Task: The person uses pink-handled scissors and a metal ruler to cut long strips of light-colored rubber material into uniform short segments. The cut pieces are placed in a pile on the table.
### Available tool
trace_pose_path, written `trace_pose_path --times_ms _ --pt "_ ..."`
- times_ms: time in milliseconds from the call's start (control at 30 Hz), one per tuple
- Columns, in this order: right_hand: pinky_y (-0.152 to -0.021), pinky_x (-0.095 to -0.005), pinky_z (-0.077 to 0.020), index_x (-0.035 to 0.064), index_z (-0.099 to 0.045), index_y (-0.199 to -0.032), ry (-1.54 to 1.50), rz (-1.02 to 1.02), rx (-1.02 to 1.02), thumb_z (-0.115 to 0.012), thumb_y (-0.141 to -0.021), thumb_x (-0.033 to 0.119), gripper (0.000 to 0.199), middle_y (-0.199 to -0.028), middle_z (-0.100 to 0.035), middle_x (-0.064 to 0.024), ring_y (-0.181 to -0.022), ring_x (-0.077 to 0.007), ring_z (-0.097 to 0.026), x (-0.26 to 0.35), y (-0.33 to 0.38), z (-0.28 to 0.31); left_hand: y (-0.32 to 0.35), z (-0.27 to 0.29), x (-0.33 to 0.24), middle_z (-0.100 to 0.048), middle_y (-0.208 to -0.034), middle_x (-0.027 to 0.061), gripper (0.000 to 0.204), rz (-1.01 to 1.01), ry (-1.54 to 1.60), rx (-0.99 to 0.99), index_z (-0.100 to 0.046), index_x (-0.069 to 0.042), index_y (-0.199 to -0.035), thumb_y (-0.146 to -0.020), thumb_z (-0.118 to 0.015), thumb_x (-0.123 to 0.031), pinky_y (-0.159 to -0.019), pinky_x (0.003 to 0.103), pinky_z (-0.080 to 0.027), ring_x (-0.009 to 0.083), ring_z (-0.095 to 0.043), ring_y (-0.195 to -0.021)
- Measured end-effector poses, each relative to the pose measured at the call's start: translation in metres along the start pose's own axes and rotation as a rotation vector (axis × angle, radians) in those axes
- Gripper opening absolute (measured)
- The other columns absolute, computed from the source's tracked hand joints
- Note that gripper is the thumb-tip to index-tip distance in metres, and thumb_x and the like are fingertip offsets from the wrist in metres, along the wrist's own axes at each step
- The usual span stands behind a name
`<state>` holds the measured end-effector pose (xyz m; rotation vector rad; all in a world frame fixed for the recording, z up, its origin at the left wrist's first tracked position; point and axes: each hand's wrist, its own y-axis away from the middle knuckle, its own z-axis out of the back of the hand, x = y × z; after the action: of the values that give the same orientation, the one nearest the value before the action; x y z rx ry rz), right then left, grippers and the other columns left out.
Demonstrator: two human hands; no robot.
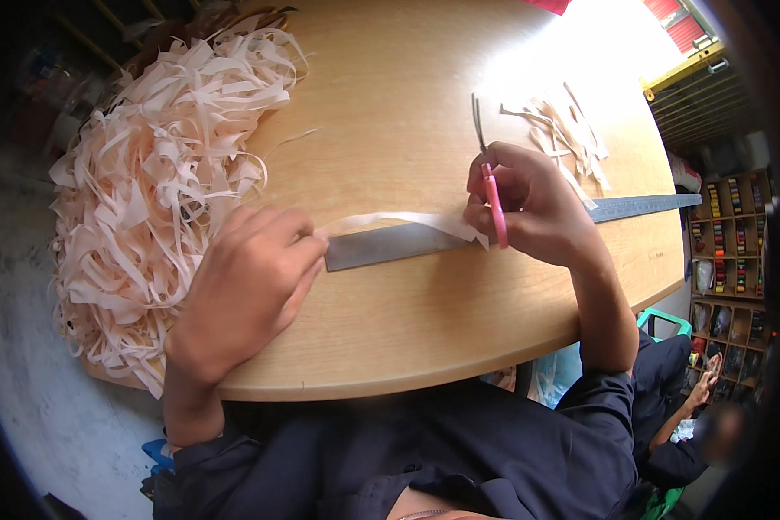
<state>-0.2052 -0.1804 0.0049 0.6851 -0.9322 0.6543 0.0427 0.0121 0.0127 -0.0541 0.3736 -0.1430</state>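
Note:
A pale pink fabric strip (407,217) bows slightly above a long metal ruler (381,246) lying on the table. Its left end is pinched by my left hand (256,282), closed at the ruler's left end. My right hand (529,199) is closed around pink-handled scissors (491,195), whose narrow blades point away from me. The strip's other end reaches the fingers of that hand; whether they also grip it, I cannot tell. Part of the ruler is hidden behind my right hand and reappears beyond it.
A big heap of pale strips (173,165) covers the table's left side. Several cut strips (563,130) lie at the back right of the wooden table (381,338). Another person (680,425) sits at the lower right, near a shelf of thread spools (730,227).

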Motion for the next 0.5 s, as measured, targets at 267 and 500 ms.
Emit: trace_pose_path --times_ms 267,500 --pt "-0.055 -0.0272 -0.0459 -0.0042 -0.061 -0.098 -0.035 0.092 0.011 -0.073 -0.087 0.004 0.018 -0.074 -0.068 -0.0084 -0.063 -0.0096 -0.061 -0.008 -0.003 -0.012 0.003 -0.001 0.005 -0.067 -0.096 0.0199 0.011 0.194 0.17 0.002 -0.064 0.002 -0.097 -0.09 -0.07 -0.003 -0.084 0.049 -0.053 0.0417 -0.066 -0.093" --pt "-0.063 -0.0216 -0.0488 -0.0002 -0.06 -0.099 0.07 0.054 -0.014 -0.076 -0.09 0.0 0.019 -0.078 -0.062 -0.0003 -0.074 -0.0037 -0.061 -0.003 -0.003 -0.014 0.008 0.008 0.008 -0.066 -0.093 0.0219 0.007 0.279 0.179 0.12 -0.061 0.002 -0.094 -0.088 -0.063 -0.001 -0.082 0.049 -0.052 0.0426 -0.066 -0.093"
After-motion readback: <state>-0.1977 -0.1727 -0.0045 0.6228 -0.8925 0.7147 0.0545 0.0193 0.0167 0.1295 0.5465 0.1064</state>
